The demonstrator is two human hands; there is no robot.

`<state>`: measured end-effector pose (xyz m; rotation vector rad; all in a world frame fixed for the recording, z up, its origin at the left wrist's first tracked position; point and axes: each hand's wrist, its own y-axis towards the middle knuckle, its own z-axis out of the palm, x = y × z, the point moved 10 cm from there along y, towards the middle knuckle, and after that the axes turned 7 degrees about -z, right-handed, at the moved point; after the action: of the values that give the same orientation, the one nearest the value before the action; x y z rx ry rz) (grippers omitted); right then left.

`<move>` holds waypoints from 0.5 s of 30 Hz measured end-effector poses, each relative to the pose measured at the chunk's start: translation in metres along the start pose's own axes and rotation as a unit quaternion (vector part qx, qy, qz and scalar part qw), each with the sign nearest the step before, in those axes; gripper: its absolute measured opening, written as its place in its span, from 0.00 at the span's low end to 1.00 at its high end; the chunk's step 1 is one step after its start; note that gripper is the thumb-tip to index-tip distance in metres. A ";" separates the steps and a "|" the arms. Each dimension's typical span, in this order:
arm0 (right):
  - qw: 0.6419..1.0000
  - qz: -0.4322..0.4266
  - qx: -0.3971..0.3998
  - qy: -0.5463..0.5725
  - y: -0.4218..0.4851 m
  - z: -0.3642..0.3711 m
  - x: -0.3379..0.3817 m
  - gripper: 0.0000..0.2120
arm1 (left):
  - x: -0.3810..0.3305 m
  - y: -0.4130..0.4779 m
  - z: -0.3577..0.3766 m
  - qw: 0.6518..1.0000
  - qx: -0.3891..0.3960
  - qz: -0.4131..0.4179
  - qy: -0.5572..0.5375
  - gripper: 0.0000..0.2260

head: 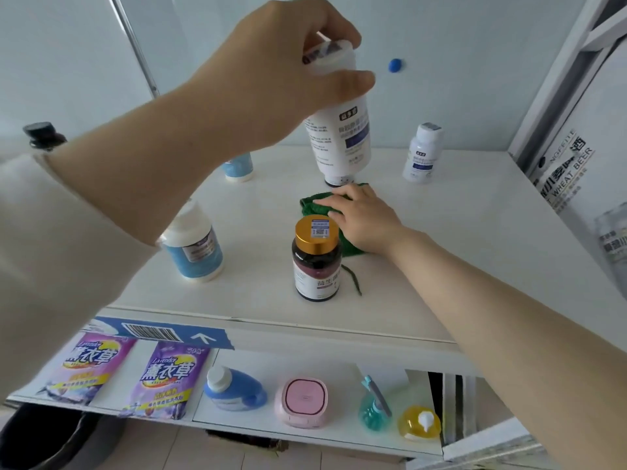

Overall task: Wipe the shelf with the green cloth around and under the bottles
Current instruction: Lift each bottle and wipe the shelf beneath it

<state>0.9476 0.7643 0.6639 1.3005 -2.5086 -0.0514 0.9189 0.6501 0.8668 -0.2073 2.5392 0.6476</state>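
White shelf (441,252), head view only. Left hand (271,72) is raised above it, fingers pinched around the cap end of a tall white bottle (339,137). That bottle hangs tilted, clear of the surface, its base just above the far edge of the green cloth (315,203).

Right hand (364,220) lies palm-down on the cloth, fingers spread flat and pressing it onto the shelf. Cloth is mostly hidden under the palm; a bunched edge shows past the fingertips and another bit by the wrist. A loose green thread (354,279) trails off on the near side of that hand.

Relative to the right hand:
- gold-capped dark bottle (317,262) upright just beside the thumb side, nearer the camera; whether it touches the cloth I can't tell.
- small white bottle (422,152) upright, well beyond the fingertips toward the back wall.
- blue-and-white bottle (191,245) well apart on the thumb side, partly behind the left forearm.
- another blue-and-white bottle (239,167) further back, mostly hidden below the left wrist.

Lower shelf (258,432) below holds purple pouches (163,378) and a pink case (302,401).
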 end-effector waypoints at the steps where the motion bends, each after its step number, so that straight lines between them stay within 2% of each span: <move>1: 1.000 -0.009 0.005 0.011 -0.005 0.001 0.003 0.18 | 0.000 0.000 0.001 1.000 0.002 -0.001 0.002 0.17; 5: 0.999 0.000 0.018 0.047 -0.043 -0.005 0.002 0.17 | -0.012 -0.002 0.007 1.000 0.013 0.016 -0.001 0.17; 11: 0.998 -0.012 -0.038 0.038 -0.160 -0.037 0.001 0.16 | -0.040 -0.018 0.050 0.995 0.080 0.054 -0.033 0.17; 13: 0.999 0.031 -0.022 0.032 -0.194 -0.046 -0.031 0.16 | -0.045 -0.027 0.075 0.991 0.111 0.061 -0.038 0.18; 15: 0.992 0.116 -0.046 0.009 -0.214 -0.059 -0.081 0.17 | -0.047 -0.037 0.099 0.987 0.139 0.064 -0.039 0.18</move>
<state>1.1782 0.7105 0.6618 0.9628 -2.5901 -0.1005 1.0123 0.6664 0.8005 0.0785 2.5465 0.3340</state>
